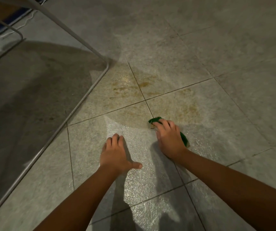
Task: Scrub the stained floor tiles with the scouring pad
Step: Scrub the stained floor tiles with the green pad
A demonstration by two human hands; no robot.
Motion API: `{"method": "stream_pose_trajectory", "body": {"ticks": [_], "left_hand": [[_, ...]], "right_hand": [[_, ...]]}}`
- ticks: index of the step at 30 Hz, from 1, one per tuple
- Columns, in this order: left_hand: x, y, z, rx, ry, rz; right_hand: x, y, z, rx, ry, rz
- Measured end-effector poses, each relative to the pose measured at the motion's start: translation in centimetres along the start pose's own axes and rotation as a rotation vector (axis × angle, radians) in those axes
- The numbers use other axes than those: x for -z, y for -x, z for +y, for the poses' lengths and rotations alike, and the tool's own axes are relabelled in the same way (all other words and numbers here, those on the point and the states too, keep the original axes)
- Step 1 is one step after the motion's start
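The grey floor tiles carry brown stains round the corner where four of them meet, my left hand lies flat with fingers spread on a wet tile, and my right hand curls over the green scouring pad, pressing it down just near that corner.

The grey tiled floor carries brown stains at frame centre, a green scouring pad just below them, a metal tube frame at left and a white cord upper left.
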State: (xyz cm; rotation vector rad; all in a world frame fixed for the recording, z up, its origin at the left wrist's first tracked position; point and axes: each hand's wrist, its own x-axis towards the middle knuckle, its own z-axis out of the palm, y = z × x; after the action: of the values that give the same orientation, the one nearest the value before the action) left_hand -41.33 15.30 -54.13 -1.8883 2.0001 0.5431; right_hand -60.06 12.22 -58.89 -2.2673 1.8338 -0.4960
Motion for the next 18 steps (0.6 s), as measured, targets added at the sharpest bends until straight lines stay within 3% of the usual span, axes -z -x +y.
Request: {"method": "stream_pose_trajectory", "body": {"ticks": [4,7,13,18], "left_hand": [[0.7,-0.5,0.7,-0.028,0.027,0.113],[0.9,-1.7,1.7,-0.047,0.017,0.11],[0.3,-2.7,3.5,0.022,0.122,0.008],[0.2,-2.6,3.5,0.028,0.11,0.011]], "right_hand": [[0.5,2.0,1.7,0.086,-0.021,-0.042],[1.2,5.0,4.1,0.089,-0.023,-0.073],[2.2,5.3,7.5,-0.178,0.0,0.111],[0.9,2.0,4.4,-0.343,0.068,0.14]]}}
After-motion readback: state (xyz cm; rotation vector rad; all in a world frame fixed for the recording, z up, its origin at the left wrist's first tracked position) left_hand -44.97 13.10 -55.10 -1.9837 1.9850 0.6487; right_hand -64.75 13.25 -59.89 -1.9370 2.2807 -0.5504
